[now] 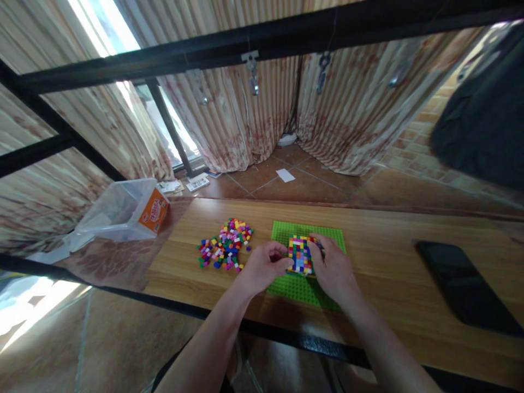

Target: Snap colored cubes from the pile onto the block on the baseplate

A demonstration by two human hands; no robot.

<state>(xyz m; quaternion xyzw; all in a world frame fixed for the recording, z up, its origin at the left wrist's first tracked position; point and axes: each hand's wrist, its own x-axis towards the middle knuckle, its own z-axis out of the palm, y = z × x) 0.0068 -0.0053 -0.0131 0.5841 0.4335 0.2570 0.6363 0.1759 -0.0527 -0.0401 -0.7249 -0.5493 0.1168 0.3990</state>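
Note:
A flat block of many-coloured toy bricks (pixel 300 255) sits over the green studded baseplate (pixel 298 295) on the wooden table. From the left, my left hand (pixel 265 266) touches the brick block's edge, its thumb and curled fingers at that side. My right hand (pixel 334 268) is wrapped over the right side of the brick block and covers part of it. Whether the block is pressed onto the baseplate or lifted a little, I cannot tell. Left of my left hand lies a pile of loose small bricks (pixel 231 240) in mixed colours.
A dark phone-like slab (pixel 462 286) lies at the table's right. Beyond the left end stands a clear plastic bin (pixel 118 215) with an orange label. A black metal bar (pixel 286 41) crosses overhead with hanging clips. Curtains (pixel 245 120) and a tiled floor (pixel 262 183) are behind.

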